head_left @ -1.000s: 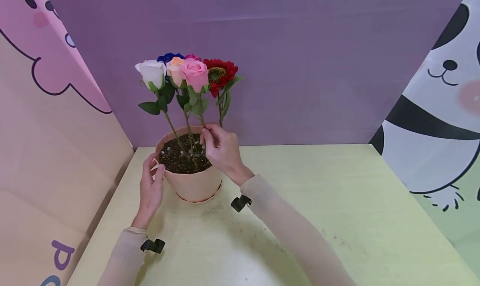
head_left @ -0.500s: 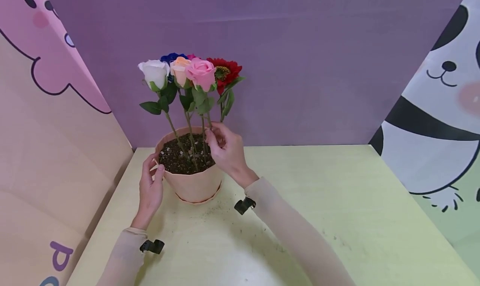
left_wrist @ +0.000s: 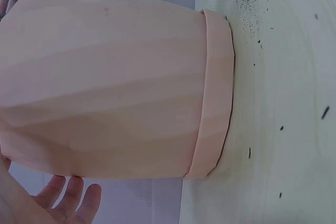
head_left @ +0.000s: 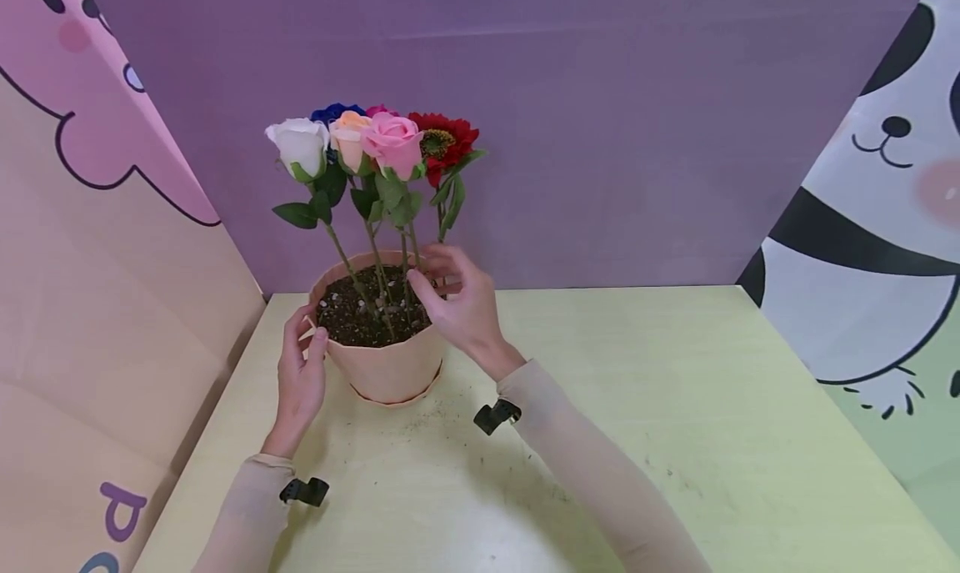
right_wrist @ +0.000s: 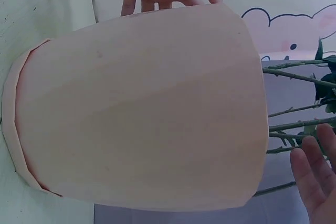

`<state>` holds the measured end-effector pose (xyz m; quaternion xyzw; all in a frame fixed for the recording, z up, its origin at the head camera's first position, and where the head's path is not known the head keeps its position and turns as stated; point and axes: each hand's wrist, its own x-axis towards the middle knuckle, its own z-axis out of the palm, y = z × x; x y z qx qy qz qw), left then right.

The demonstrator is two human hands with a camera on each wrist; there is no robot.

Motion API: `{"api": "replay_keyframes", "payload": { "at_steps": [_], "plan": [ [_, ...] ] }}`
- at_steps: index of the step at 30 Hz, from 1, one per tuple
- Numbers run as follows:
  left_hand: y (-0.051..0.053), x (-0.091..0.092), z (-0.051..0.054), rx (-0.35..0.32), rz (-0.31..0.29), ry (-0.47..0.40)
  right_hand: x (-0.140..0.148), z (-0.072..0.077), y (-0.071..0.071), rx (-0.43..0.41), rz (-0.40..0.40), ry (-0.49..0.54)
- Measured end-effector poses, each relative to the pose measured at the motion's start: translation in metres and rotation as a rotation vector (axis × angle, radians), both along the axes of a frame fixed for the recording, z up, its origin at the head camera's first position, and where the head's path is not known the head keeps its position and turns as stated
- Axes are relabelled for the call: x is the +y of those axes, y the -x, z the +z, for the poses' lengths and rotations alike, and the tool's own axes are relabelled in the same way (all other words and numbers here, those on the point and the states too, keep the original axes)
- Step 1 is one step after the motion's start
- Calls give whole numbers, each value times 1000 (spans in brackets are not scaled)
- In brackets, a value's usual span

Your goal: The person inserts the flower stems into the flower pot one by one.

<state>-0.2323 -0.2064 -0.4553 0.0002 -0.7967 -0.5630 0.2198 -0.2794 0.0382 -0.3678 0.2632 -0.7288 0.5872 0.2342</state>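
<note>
Several artificial flowers stand in soil in a peach flower pot [head_left: 386, 371] at the left of the table. A pink rose [head_left: 392, 143] is at the front, beside a white rose [head_left: 300, 146], a peach rose [head_left: 348, 139] and a red flower [head_left: 444, 146]. My left hand [head_left: 302, 381] holds the pot's left side near the rim, its thumb towards me; the left wrist view shows its fingers [left_wrist: 68, 198] against the wall. My right hand [head_left: 461, 306] is over the right rim beside the stems, fingers loosely spread, nothing pinched. The right wrist view shows its fingertips [right_wrist: 310, 153] apart from the stems.
Bits of soil [head_left: 427, 423] lie scattered on the pale table [head_left: 600, 373] in front of the pot. A purple backdrop [head_left: 637, 139] rises behind. Printed panels flank the table, with a panda [head_left: 862, 281] on the right. Blue and magenta blooms are partly hidden at the back.
My right hand has let go of the pink rose's stem, spread its fingers and shifted slightly right. The pink rose leaned right, then swung slightly back left. My left hand stays on the flower pot.
</note>
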Motion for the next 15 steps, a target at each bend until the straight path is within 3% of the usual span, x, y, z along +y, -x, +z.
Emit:
{"api": "replay_keyframes", "payload": {
  "at_steps": [5, 11, 15],
  "plan": [
    [0, 0, -2, -7, -2, -2, 14, 0, -2, -30, -6, 18],
    [4, -5, -5, -3, -4, 20, 42, 6, -7, -80, -7, 153],
    [5, -8, 0, -17, -23, 31, 71, 14, -13, -69, -35, 209]
  ]
}}
